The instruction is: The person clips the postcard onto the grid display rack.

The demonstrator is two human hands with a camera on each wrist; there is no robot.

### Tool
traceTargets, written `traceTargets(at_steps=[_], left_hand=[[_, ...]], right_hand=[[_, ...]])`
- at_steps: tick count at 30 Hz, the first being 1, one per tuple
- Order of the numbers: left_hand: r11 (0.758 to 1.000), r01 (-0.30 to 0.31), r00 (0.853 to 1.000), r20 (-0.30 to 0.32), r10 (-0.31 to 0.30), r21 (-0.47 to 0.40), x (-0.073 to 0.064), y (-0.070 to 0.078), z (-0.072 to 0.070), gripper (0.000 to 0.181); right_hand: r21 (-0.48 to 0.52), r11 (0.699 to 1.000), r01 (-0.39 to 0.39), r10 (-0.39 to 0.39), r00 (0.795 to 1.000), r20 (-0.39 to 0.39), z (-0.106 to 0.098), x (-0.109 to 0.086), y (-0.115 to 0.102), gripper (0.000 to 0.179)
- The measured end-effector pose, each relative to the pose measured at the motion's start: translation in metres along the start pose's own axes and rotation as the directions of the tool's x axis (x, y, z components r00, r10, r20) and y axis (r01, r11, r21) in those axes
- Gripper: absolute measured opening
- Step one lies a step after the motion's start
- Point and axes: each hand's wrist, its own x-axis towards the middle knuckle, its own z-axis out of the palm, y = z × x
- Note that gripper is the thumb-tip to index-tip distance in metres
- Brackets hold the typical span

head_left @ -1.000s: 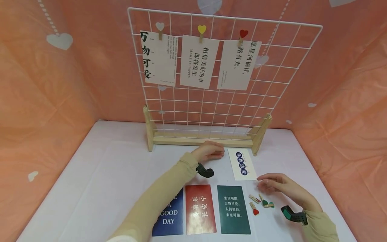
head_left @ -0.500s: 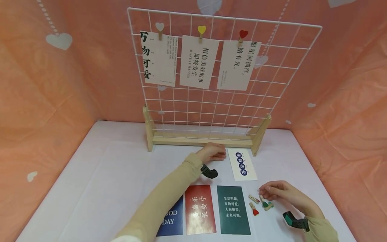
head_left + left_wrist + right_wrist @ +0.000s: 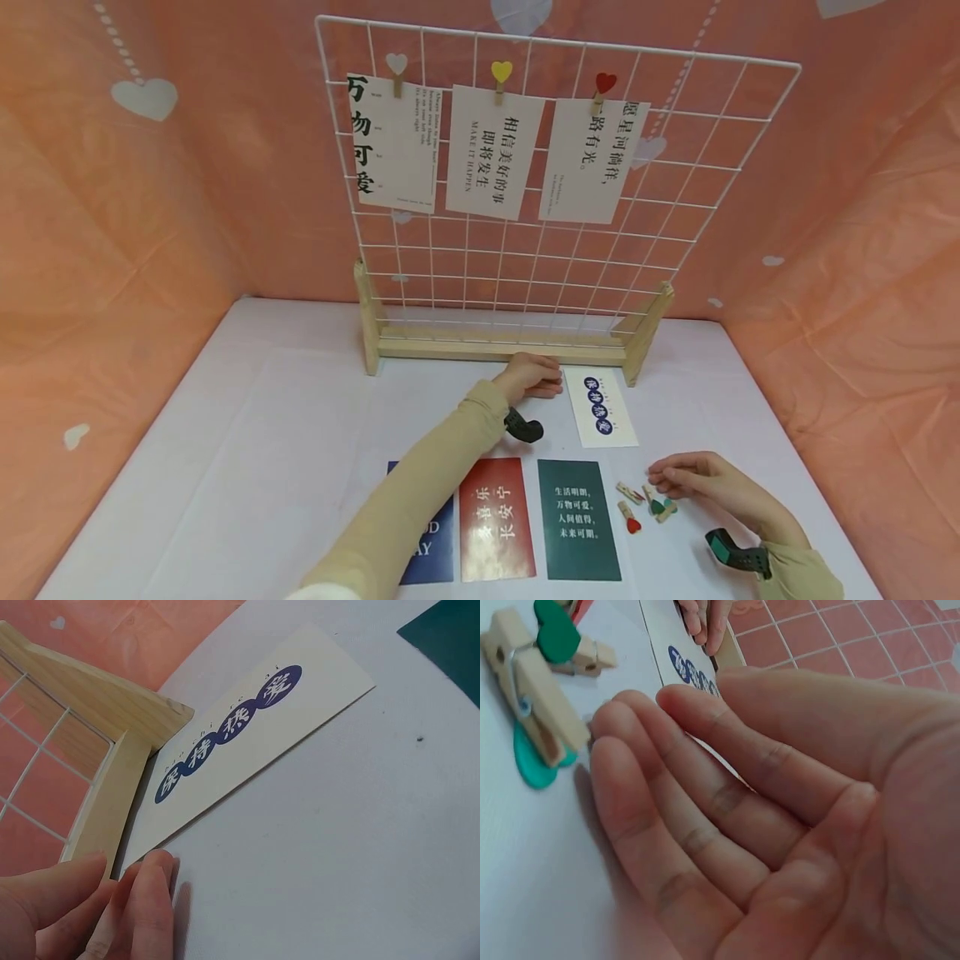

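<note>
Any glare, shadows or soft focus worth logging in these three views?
Head: pale patch on the red card, likely glare; left wrist: soft shadow beside the left hand; right wrist: dim, nearest clothespin slightly soft, shadow beside the right hand.

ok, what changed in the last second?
Right hand drew back from the white card to the green-heart clothespins, one of which turned slightly; left hand edged right, toward that card. No visible grip or release. The white card and three hung cards stayed put.
</note>
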Motion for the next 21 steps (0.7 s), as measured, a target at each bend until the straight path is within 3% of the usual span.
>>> traceTargets(at_steps=[21], left_hand=[[0.998,-0.052,0.999,0.003,0.052,-0.023,0.0070,-0.0044,0.0076,0.028]], right_hand=[[0.007,1.000,-0.021,0.021,0.999,-0.037,0.0025,-0.0043,0.0026,0.038]])
